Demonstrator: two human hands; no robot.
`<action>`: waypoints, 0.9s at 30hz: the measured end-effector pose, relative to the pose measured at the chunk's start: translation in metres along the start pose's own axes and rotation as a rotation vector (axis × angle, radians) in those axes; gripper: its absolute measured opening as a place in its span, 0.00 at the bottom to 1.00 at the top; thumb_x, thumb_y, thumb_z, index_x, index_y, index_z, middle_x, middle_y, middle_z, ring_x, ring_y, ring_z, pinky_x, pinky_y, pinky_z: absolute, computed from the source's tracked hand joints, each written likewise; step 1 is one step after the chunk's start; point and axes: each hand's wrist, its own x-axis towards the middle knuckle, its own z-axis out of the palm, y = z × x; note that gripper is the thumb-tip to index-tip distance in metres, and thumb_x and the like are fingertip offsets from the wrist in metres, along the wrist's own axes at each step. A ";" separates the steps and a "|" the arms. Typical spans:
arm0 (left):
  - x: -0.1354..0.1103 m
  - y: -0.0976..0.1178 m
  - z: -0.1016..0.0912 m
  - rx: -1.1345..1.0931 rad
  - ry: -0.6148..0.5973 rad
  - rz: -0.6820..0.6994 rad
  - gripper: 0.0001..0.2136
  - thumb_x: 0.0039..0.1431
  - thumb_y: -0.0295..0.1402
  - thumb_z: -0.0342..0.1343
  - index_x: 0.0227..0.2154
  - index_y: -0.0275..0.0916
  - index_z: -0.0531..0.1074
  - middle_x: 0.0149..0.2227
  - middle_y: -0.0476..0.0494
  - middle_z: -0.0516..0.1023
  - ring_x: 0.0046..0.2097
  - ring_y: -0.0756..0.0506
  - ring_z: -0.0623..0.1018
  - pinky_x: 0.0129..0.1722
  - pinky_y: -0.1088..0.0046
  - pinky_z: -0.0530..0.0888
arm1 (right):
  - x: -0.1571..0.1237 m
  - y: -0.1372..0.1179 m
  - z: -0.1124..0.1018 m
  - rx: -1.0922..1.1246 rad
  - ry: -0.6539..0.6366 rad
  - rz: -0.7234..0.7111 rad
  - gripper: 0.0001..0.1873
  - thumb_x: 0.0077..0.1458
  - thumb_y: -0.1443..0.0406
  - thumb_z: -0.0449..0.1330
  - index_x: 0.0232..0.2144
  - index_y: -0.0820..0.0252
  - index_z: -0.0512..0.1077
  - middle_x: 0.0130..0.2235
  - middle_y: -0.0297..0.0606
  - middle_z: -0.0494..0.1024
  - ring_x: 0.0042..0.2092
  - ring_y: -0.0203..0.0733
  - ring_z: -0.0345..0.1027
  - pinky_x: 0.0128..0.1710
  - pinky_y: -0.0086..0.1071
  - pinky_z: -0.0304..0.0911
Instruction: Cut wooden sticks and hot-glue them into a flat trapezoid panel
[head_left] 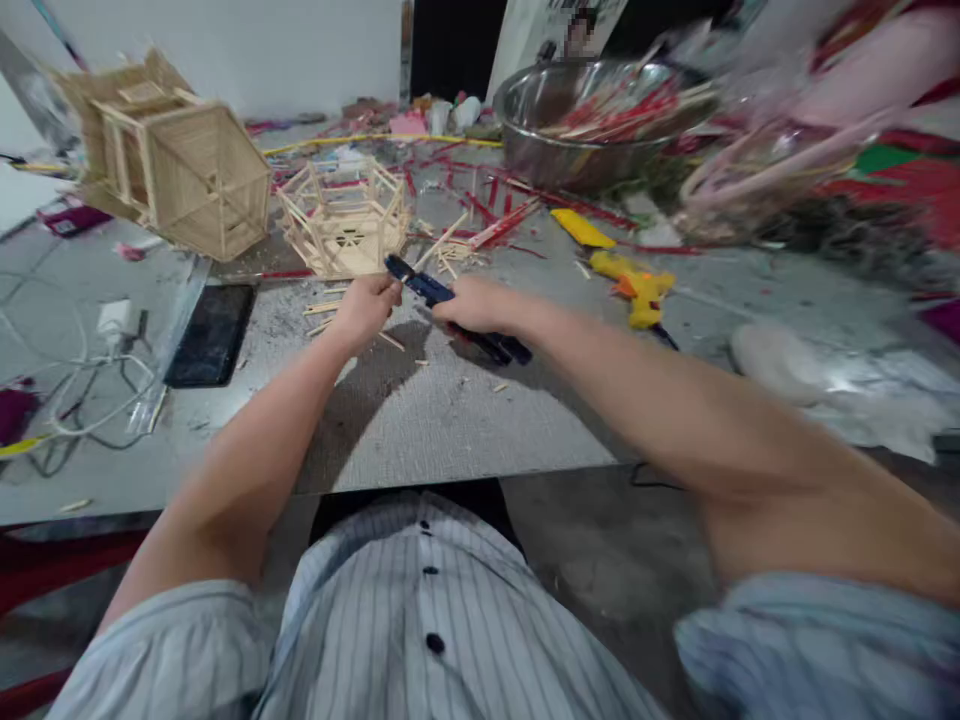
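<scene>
When checking the grip, start at the right hand (478,303): wrapped round the handles of the pliers (430,288), held over the table (450,430), with the nose pointing toward the left hand (366,308). Find the left hand with fingers drawn narrow, close beside the nose; cannot tell, owing to blur, whether pinching anything or not. Cannot tell the opening of the jaws either.

Treat the pliers, judging by looks, as rigid, fairly heavy for their size and hard to damage. Take hold by the handles, well back from the nose, and keep fingertips out of the jaws. Treat the sticks (322,309), lying loose near the left hand, as very light, stiff and easily snapped. Pinch at one end; expect scattering if brushed.

Just beyond the left hand, note the frame (337,262), open and built of thin members. Handle as light and fragile; lift by the base, not by the uprights. Keep the pliers from knocking against the frame.

Farther left, note the model (196,180), tilted, with panelled faces. Nearer, note the phone (211,335), lying flat, and beside it the charger (116,318). To the right, avoid the glue gun (641,288), possibly hot. Behind, note the bowl (536,160), holding red strips (622,112).
</scene>
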 end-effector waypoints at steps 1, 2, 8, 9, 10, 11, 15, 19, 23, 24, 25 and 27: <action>0.001 -0.002 0.001 0.004 0.003 0.009 0.14 0.66 0.30 0.48 0.22 0.40 0.63 0.19 0.55 0.57 0.23 0.51 0.57 0.27 0.73 0.55 | -0.001 -0.001 0.000 -0.038 0.028 0.000 0.09 0.55 0.65 0.58 0.23 0.60 0.69 0.21 0.36 0.69 0.24 0.39 0.65 0.28 0.32 0.58; 0.002 -0.004 0.002 0.010 0.007 0.018 0.14 0.65 0.30 0.48 0.22 0.40 0.63 0.19 0.54 0.58 0.23 0.51 0.57 0.27 0.73 0.55 | -0.002 -0.002 0.000 -0.071 0.051 0.000 0.09 0.55 0.65 0.58 0.23 0.60 0.69 0.21 0.36 0.69 0.25 0.39 0.65 0.28 0.32 0.58; 0.007 -0.011 0.007 0.079 0.037 0.068 0.13 0.64 0.30 0.48 0.22 0.40 0.64 0.21 0.53 0.61 0.25 0.50 0.61 0.28 0.72 0.56 | -0.001 -0.004 0.003 -0.156 0.088 0.005 0.12 0.56 0.65 0.58 0.21 0.60 0.69 0.18 0.36 0.67 0.25 0.39 0.64 0.28 0.31 0.57; 0.007 -0.011 0.007 0.092 0.039 0.073 0.14 0.65 0.30 0.48 0.22 0.40 0.64 0.21 0.52 0.61 0.25 0.50 0.61 0.28 0.72 0.56 | 0.000 -0.003 0.004 -0.149 0.078 0.007 0.13 0.56 0.65 0.58 0.20 0.60 0.69 0.18 0.36 0.67 0.25 0.39 0.65 0.28 0.31 0.58; 0.007 -0.011 0.008 0.106 0.042 0.077 0.14 0.65 0.30 0.48 0.22 0.40 0.63 0.21 0.52 0.61 0.26 0.50 0.61 0.28 0.72 0.56 | 0.001 -0.002 0.004 -0.143 0.072 0.007 0.13 0.56 0.65 0.58 0.20 0.60 0.69 0.18 0.36 0.67 0.25 0.39 0.65 0.29 0.31 0.59; 0.006 -0.011 0.008 0.118 0.046 0.081 0.14 0.65 0.30 0.48 0.22 0.40 0.63 0.22 0.52 0.62 0.26 0.50 0.61 0.28 0.72 0.56 | 0.001 -0.002 0.004 -0.138 0.069 0.006 0.14 0.56 0.65 0.57 0.20 0.59 0.69 0.17 0.36 0.67 0.25 0.39 0.65 0.29 0.31 0.59; 0.005 -0.008 0.007 0.106 0.083 0.097 0.14 0.65 0.28 0.49 0.22 0.40 0.62 0.22 0.52 0.61 0.25 0.51 0.60 0.28 0.72 0.56 | 0.001 0.000 -0.003 -0.051 0.037 -0.008 0.13 0.56 0.66 0.58 0.20 0.59 0.68 0.19 0.35 0.68 0.24 0.38 0.64 0.29 0.32 0.60; 0.007 -0.004 0.004 -0.051 0.059 0.086 0.15 0.68 0.29 0.46 0.23 0.41 0.60 0.20 0.54 0.57 0.23 0.51 0.59 0.27 0.74 0.58 | 0.004 -0.003 -0.013 -0.046 0.020 -0.047 0.06 0.54 0.66 0.60 0.25 0.59 0.70 0.24 0.37 0.73 0.26 0.40 0.66 0.30 0.34 0.61; 0.010 -0.007 0.001 -0.003 0.212 0.220 0.14 0.68 0.31 0.50 0.24 0.41 0.61 0.22 0.53 0.59 0.26 0.51 0.62 0.30 0.73 0.61 | 0.016 -0.003 -0.011 -0.220 0.253 -0.168 0.09 0.51 0.67 0.62 0.38 0.57 0.75 0.37 0.43 0.80 0.38 0.48 0.73 0.37 0.37 0.64; 0.011 -0.009 0.000 0.017 0.246 0.258 0.14 0.68 0.32 0.51 0.24 0.41 0.62 0.22 0.52 0.60 0.27 0.50 0.63 0.30 0.73 0.62 | 0.019 -0.001 -0.009 -0.242 0.302 -0.201 0.13 0.50 0.67 0.63 0.40 0.57 0.75 0.40 0.44 0.80 0.40 0.49 0.74 0.38 0.38 0.64; 0.011 -0.010 0.000 0.019 0.251 0.284 0.14 0.69 0.33 0.51 0.25 0.41 0.62 0.22 0.52 0.60 0.27 0.50 0.63 0.30 0.73 0.62 | 0.023 0.002 -0.008 -0.251 0.329 -0.233 0.15 0.50 0.67 0.62 0.43 0.57 0.74 0.42 0.45 0.81 0.42 0.50 0.74 0.39 0.38 0.65; 0.011 -0.012 0.001 -0.038 0.193 0.300 0.16 0.70 0.37 0.50 0.25 0.41 0.61 0.22 0.53 0.58 0.25 0.51 0.62 0.28 0.74 0.61 | 0.030 0.011 -0.004 -0.240 0.340 -0.302 0.17 0.50 0.66 0.62 0.45 0.56 0.74 0.43 0.44 0.81 0.42 0.50 0.74 0.39 0.38 0.65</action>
